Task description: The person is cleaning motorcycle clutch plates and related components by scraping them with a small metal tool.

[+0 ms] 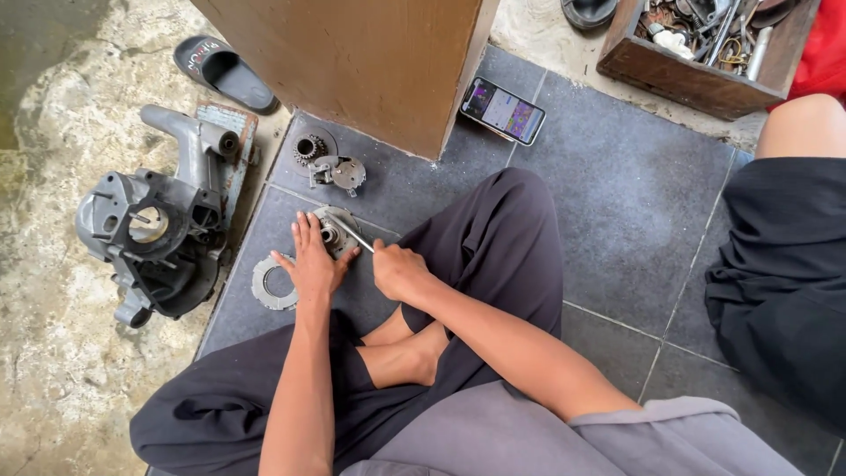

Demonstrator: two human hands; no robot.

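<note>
Fingers of my left hand [310, 260] lie spread flat, pressing down on a round metal clutch part [333, 231] on the grey floor tile [617, 194]. My right hand [398, 271] is fisted around a steel wrench handle [355, 234] whose tip sits at the part's hub. Toothed ring [269, 284] lies just left of my left hand. Small gear [307, 148] and bracket piece [340, 171] sit beyond. Engine casing [159, 238] further left, phone [502, 110] ahead, wooden toolbox [705, 53] top right.
</note>
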